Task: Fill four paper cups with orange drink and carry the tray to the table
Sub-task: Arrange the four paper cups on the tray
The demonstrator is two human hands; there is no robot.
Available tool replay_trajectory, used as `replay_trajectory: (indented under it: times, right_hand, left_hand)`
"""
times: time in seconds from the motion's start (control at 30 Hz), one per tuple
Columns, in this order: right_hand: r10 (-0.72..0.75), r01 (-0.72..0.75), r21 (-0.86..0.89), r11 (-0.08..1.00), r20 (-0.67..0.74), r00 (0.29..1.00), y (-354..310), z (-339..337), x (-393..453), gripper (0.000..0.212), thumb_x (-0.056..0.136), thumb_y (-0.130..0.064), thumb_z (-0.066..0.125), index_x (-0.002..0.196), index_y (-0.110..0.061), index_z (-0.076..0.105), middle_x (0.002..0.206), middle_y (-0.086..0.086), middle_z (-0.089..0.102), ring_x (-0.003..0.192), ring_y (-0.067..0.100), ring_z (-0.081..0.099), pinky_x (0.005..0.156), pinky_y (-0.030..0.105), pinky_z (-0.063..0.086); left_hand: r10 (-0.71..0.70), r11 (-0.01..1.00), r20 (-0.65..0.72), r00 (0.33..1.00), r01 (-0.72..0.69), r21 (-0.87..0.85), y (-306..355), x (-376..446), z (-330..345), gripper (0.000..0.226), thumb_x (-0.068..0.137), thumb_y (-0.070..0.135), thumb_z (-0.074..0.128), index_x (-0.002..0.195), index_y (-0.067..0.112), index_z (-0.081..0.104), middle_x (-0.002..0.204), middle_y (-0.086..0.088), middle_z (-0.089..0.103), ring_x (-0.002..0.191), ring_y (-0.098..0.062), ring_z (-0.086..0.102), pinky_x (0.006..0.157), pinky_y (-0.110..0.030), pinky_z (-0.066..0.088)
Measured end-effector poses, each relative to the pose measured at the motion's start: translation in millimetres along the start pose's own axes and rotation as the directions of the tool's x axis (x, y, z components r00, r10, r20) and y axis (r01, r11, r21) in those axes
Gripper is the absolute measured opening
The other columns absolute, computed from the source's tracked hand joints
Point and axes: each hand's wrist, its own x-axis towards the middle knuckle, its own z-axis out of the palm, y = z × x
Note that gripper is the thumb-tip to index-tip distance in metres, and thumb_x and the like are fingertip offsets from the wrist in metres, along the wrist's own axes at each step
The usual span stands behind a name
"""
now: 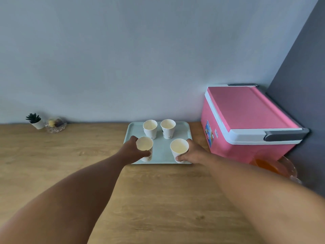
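On the pale tray [184, 128] your left hand [131, 152] grips the near-left cup [144, 146] and your right hand [193, 153] grips the near-right cup [179, 148], fingers wrapped round each, probably squaring them with the rear two for pouring. Beside you, the pink cooler [246, 124] crowds the orange pitcher [270, 167] on the surface [70, 164].

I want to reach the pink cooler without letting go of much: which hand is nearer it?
Right. The right hand grips the near-right cup close to the pink cooler; the left hand grips the near-left cup, farther away.
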Motion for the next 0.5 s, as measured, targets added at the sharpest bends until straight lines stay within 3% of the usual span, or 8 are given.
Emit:
replay_trajectory:
  times: [0.23,0.4,0.5]
  right_hand:
    - [0.074,-0.073,0.032,0.997,-0.048,0.996,-9.2,7.7,27.3,0.080,0.065,-0.045,0.091,0.129,-0.026,0.048,0.122,-0.005,0.063,0.112,0.021,0.058,0.089,0.035,0.050]
    - [0.094,-0.091,0.064,0.994,-0.055,0.994,-16.2,19.7,46.1,0.078,0.067,-0.042,0.091,0.130,-0.025,0.047,0.124,-0.004,0.063,0.113,0.022,0.058,0.091,0.035,0.051]
    - [0.101,-0.097,0.075,0.992,-0.052,0.993,-19.8,26.2,54.7,0.076,0.069,-0.041,0.091,0.129,-0.025,0.047,0.123,-0.004,0.063,0.114,0.022,0.059,0.092,0.035,0.051]
  left_hand:
    - [0.039,0.999,0.063,0.997,-0.037,-0.024,-6.3,32.2,3.7,0.072,0.067,0.050,0.087,0.120,0.020,0.048,0.110,0.006,0.061,0.098,-0.015,0.059,0.065,-0.025,0.040]
    - [0.088,0.994,0.091,0.992,-0.082,-0.065,-12.4,55.6,8.2,0.073,0.066,0.047,0.088,0.120,0.020,0.048,0.110,0.007,0.062,0.099,-0.014,0.061,0.076,-0.030,0.047]
    - [0.093,0.995,0.110,0.990,-0.087,-0.057,-16.8,64.6,10.7,0.073,0.067,0.045,0.089,0.122,0.019,0.047,0.111,0.006,0.061,0.100,-0.016,0.060,0.074,-0.029,0.045]
